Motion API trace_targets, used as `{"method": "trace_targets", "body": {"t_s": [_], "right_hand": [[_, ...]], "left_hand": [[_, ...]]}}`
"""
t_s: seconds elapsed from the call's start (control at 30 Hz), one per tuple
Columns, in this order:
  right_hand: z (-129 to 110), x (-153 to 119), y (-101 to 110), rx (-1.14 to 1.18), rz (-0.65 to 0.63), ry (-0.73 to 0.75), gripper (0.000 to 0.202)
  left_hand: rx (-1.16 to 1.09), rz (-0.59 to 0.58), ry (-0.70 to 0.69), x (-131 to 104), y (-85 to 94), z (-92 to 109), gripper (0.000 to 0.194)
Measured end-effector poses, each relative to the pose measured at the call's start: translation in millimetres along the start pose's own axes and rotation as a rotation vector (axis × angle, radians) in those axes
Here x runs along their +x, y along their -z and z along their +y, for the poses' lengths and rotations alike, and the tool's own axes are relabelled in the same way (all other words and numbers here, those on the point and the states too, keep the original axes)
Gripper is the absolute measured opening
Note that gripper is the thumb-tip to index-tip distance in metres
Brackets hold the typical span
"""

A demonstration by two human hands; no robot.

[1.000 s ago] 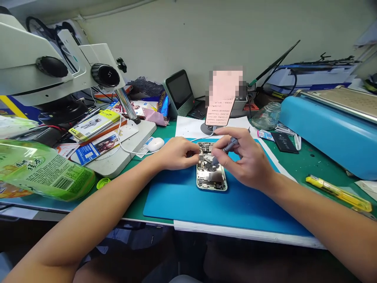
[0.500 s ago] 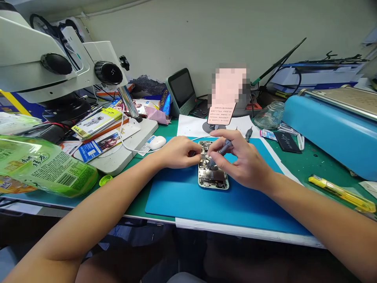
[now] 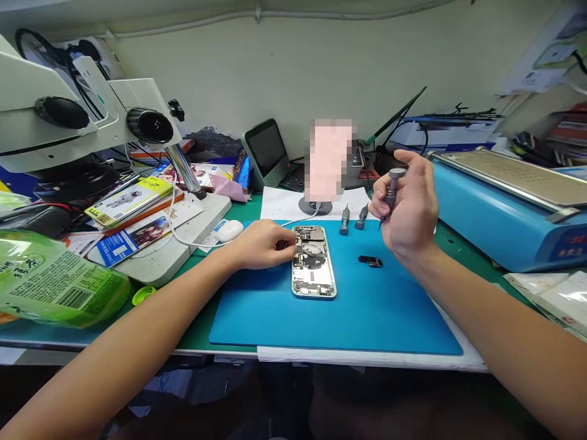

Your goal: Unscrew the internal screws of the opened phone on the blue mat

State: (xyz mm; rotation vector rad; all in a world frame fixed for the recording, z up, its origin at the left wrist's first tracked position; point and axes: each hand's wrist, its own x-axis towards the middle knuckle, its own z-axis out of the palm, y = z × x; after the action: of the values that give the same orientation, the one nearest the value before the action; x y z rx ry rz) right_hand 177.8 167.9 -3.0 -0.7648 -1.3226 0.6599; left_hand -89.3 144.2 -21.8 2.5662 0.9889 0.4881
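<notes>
An opened smartphone [image 3: 315,278], its inner boards and parts bared, lies flat on the blue mat [image 3: 257,315]. At its upper left edge, my left hand [image 3: 268,244] has thumb and fingers closed on the frame; the fingertips are partly hidden. My right hand [image 3: 410,211] is raised above the right side of the mat, its fingers wrapped round a grey screwdriver [image 3: 391,190]. That screwdriver is tilted, tip down, and apart from the phone. A small black phone component [image 3: 370,261] rests on the mat below and left of the right hand.
Two more grey screwdrivers [image 3: 344,220] stand at the mat's back edge. Left are a microscope [image 3: 151,125] on its white base, a white rounded gadget [image 3: 228,230] and a green bottle [image 3: 59,281]. A blue machine [image 3: 495,214] borders the right side. A pixelated screen [image 3: 330,159] stands behind.
My right hand has lifted the screwdriver up and right, away from the phone. The left hand stays at the phone's edge. The view has turned right, and the small component now shows.
</notes>
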Motion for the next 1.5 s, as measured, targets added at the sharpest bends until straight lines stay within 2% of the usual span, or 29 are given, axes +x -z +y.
{"method": "trace_targets", "body": {"t_s": [0.1,0.23,0.33,0.37,0.47,0.53,0.57,0.63,0.77,0.87,1.03,1.2,1.33,1.5], "right_hand": [[-3.5,1.0,2.7,0.025,-0.024,-0.077,0.034],[-4.0,-3.2,-0.2,-0.125,-0.075,-0.064,0.049],[-2.3,-2.3,2.7,-0.179,-0.097,-0.02,0.036],[-1.3,0.0,5.9,-0.179,-0.093,-0.009,0.037],[4.4,11.8,21.7,-0.234,-0.107,0.01,0.06],[10.0,21.1,34.4,-0.326,-0.168,0.001,0.069],[13.1,25.2,40.1,-0.382,-0.211,-0.017,0.068],[19.6,31.9,48.6,-0.511,-0.316,-0.057,0.035],[30.6,39.1,54.3,-0.78,-0.555,-0.115,0.04],[35.7,42.1,55.2,-0.954,-0.662,-0.113,0.038],[41.1,44.5,57.0,-1.172,-0.74,-0.083,0.035],[42.2,44.1,57.3,-1.291,-0.797,-0.052,0.034],[40.6,43.5,58.3,-1.308,-0.808,-0.046,0.028],[38.6,40.0,54.5,-1.244,-0.862,-0.068,0.045]], "left_hand": [[0.002,-0.007,-0.004,-0.1,-0.3,-0.2,0.03],[0.009,-0.016,-0.002,-0.3,-0.7,-0.8,0.03],[0.012,-0.021,0.0,-0.3,-0.7,-1.4,0.029],[0.012,-0.023,-0.001,-0.3,-0.6,-1.5,0.029],[0.017,-0.03,-0.005,-0.3,-0.3,-1.1,0.028],[0.022,-0.034,-0.008,-0.3,-0.3,-0.7,0.028],[0.024,-0.037,-0.009,-0.3,-0.4,-0.6,0.028],[0.029,-0.038,-0.012,-0.2,-0.9,-0.6,0.028],[0.034,-0.035,-0.015,0.0,-2.4,-1.7,0.029],[0.031,-0.03,-0.019,-0.2,-3.0,-2.7,0.029],[0.026,-0.006,-0.022,-1.4,-2.7,-2.5,0.03],[0.025,0.001,-0.028,-1.3,-1.7,0.0,0.031],[0.027,-0.01,-0.028,-0.4,-0.6,0.4,0.032],[0.03,-0.029,-0.016,-0.2,-1.1,-0.4,0.03]]}}
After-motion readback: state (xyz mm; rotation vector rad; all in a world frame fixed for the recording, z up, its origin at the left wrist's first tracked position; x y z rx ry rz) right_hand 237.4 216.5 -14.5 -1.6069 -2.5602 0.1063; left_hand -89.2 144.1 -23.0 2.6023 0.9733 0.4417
